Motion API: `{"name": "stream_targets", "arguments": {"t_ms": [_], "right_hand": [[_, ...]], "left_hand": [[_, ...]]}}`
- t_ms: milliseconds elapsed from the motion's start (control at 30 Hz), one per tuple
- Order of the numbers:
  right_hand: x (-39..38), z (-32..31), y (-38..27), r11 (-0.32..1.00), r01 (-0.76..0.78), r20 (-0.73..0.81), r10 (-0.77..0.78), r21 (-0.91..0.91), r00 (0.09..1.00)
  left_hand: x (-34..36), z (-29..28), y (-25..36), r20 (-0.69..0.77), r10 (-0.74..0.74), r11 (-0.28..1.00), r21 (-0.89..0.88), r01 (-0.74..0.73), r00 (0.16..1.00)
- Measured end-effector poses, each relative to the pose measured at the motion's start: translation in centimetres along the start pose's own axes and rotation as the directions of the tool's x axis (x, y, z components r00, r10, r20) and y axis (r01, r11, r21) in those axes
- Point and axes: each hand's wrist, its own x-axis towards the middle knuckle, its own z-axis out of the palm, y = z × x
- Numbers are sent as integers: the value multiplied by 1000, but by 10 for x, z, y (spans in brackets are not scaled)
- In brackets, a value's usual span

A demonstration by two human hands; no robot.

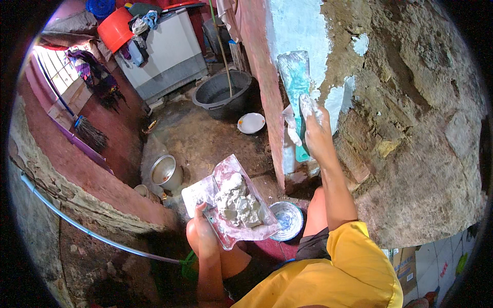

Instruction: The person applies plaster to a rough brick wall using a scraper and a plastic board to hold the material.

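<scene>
My right hand (317,131), caked with white paste, is closed round the teal handle of a putty knife (295,77). The knife's broad, smeared blade points up over the white-coated strip (298,25) at the wall's corner; whether it touches cannot be told. My left hand (204,231) grips the edge of a pinkish, paste-stained tray (227,167) above my knees. On the tray sits a thick lump of white putty (239,203). A flat whitish plate (199,192) lies at its left side by my thumb. Below the tray's right corner stands a white-smeared round tub (287,222).
Rough bare wall (411,128) rises at the right. A black basin (223,95) with a stick, a white bowl (251,123) and a metal pot (167,172) stand on the floor beyond. A blue hose (97,233) runs along the left.
</scene>
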Motion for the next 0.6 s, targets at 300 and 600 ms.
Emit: {"name": "stream_targets", "arguments": {"t_ms": [300, 600], "right_hand": [[20, 10, 2, 999, -45, -59, 44, -13, 997], [21, 3, 12, 995, -88, 7, 88, -56, 996]], "left_hand": [[0, 2, 2, -18, -11, 999, -50, 11, 1000], [-4, 9, 6, -8, 54, 995, -83, -54, 999]]}}
